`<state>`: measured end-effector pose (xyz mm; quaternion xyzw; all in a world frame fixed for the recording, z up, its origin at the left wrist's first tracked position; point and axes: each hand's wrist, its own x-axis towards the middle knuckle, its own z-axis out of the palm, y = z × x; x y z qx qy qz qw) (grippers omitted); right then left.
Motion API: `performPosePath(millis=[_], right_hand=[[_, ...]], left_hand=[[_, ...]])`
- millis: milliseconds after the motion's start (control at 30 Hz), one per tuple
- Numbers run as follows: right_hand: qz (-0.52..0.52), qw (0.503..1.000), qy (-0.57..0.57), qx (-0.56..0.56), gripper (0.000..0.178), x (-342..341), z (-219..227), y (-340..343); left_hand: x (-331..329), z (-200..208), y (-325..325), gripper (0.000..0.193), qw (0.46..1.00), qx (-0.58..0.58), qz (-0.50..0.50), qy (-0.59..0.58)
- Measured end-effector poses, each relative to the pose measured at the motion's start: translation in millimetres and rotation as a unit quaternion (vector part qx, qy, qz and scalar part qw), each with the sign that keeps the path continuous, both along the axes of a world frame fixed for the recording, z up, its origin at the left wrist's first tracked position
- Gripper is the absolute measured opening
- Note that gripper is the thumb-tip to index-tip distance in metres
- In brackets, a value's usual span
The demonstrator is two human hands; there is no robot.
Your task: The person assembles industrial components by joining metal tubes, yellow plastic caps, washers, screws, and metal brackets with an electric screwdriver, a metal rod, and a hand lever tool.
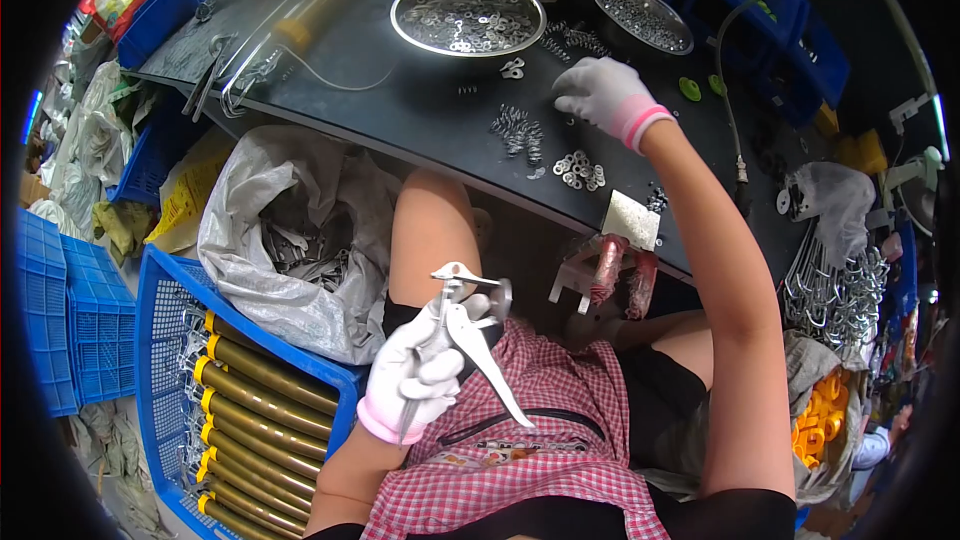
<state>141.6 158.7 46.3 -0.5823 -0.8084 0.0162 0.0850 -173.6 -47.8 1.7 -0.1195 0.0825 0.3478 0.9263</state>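
Metal lever part (470, 325), silvery with a long pointed handle, sits over the person's lap at about 7 o'clock from the picture's centre, clamped in the left hand (420, 370). That hand wears a white glove with a pink cuff, and its fingers are curled tight around the part's lower stem, so the head of the part sticks up at 12 o'clock from the fist and the handle slants down toward 4 o'clock.

The right hand (605, 92), gloved the same way, reaches out over the dark worktable (400, 110) at about 1 o'clock. Its fingertips are bent down onto the tabletop among small loose pieces; whether they pinch anything cannot be told. A cluster of small springs (518, 132) lies at 8 o'clock from that hand, and a heap of washers (580, 170) at 6 o'clock from it, both well apart from the lever part.

At 11 o'clock from the right hand stands a round steel bowl (467, 15) holding small metal pieces. At 9 o'clock from the left hand, a blue crate (165, 290) holds brass-coloured tubes (265, 400) lying side by side.
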Motion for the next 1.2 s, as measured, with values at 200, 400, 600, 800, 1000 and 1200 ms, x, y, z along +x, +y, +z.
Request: performPosePath(millis=[200,400,600,800,1000,1200], right_hand=[[-0.031,0.988,0.151,-0.001,0.018,-10,17,-34],[-0.011,0.704,0.694,-0.148,0.017,-61,26,-186],[-0.074,0.552,0.827,0.08,0.018,-79,-9,-225],[-0.061,0.524,0.838,0.142,0.021,-73,-19,-233],[-0.064,0.486,0.861,0.138,0.019,-70,-24,-240],[-0.099,0.455,0.885,-0.009,0.019,-56,-14,-240]], left_hand=[[8,15,-13,0.033,0.985,0.051,0.081,0.14],[68,34,25,0.041,0.828,0.39,0.126,0.383],[123,52,18,0.033,0.564,0.619,0.175,0.517],[139,51,9,0.027,0.541,0.633,0.203,0.515],[147,62,-3,0.028,0.541,0.605,0.132,0.568],[143,37,9,0.023,0.427,0.642,0.179,0.611]])
